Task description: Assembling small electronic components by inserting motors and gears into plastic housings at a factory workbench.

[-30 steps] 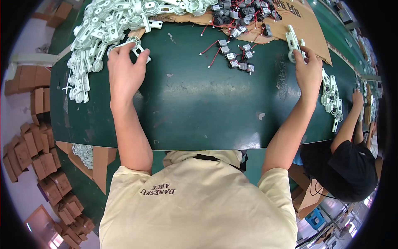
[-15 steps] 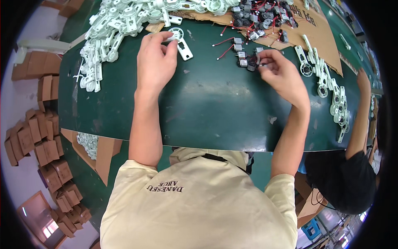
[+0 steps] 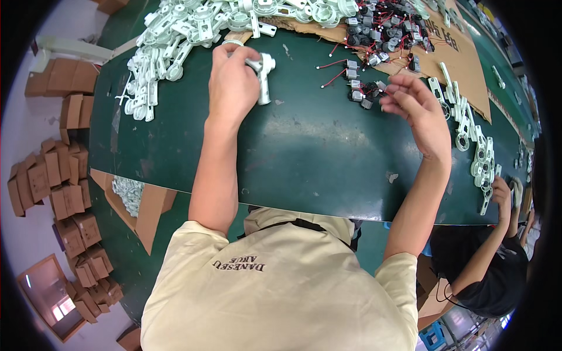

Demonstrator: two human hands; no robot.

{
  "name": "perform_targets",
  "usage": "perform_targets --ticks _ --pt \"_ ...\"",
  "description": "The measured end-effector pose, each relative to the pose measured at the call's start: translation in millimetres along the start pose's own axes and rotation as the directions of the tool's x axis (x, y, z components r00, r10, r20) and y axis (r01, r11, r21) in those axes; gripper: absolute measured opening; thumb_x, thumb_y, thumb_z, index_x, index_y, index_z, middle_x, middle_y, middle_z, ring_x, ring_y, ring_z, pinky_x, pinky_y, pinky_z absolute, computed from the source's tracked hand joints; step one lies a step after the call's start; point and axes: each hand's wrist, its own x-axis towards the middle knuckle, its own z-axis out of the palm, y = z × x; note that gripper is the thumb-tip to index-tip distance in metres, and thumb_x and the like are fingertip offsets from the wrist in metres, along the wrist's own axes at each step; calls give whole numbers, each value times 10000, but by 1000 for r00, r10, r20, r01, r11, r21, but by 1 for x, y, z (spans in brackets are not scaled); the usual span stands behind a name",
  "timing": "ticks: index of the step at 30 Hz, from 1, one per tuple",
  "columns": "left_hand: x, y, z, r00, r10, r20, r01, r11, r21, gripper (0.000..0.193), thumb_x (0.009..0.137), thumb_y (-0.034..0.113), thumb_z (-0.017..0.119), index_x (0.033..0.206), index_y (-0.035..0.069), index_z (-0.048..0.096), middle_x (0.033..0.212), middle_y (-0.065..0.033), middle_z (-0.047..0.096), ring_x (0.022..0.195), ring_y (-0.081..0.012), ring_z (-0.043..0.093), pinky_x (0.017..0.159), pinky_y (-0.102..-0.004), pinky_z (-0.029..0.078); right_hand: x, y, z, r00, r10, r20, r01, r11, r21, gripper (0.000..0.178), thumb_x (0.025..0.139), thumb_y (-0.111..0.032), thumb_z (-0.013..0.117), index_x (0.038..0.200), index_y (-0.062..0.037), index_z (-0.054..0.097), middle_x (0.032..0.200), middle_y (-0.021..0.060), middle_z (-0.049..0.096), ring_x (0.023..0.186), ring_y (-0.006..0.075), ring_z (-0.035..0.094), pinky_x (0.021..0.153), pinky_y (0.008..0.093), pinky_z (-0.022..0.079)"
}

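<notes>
Turning pale part (image 3: 263, 89) sideways: left hand (image 3: 234, 82)

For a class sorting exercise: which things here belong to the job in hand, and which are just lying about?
Job in hand:
- pale plastic part, in the left hand
- small motors, near the right hand
- pile of plastic parts

Apparently lying about:
- stacked cardboard boxes
- blue plastic object
</notes>
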Motion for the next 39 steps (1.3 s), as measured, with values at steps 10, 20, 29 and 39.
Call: perform_targets --ticks 10,20,29,39 --pt "3 13 -34 908 -295 298 340 934 -110 238 853 204 650 999 17 665 925 -145 638 887 -309 627 809 -397 489 -2 4 -3 994 62 -85 -103 757 -645 193 863 -147 666 956 21 652 721 47 622 582 108 547 533 263 448" --pt "-17 35 -6 965 216 147 -203 974 -104 148 873 69 634 1012 51 678 969 -111 599 823 -260 616 742 -349 498 -9 -4 20 997 -66 -48 51 962 -266 188 933 -187 610 977 -7 638 754 -25 598 665 47 545 557 202 421" --pt "-32 40 -29 766 39 642 -117 990 79 516 696 350 824 990 3 580 949 -152 621 883 -332 612 759 -387 486 -15 -9 38 977 -196 -83 201 978 47 139 926 -161 619 960 -26 623 723 -18 597 607 37 543 494 181 397" --pt "-22 61 7 741 229 631 616 143 -775 341 951 64 522 1280 -24 499 1199 -137 601 1113 -237 609 961 -393 521 -21 2 83 935 -331 -126 318 941 -116 105 868 -89 667 848 6 624 735 3 634 655 57 563 578 232 474"
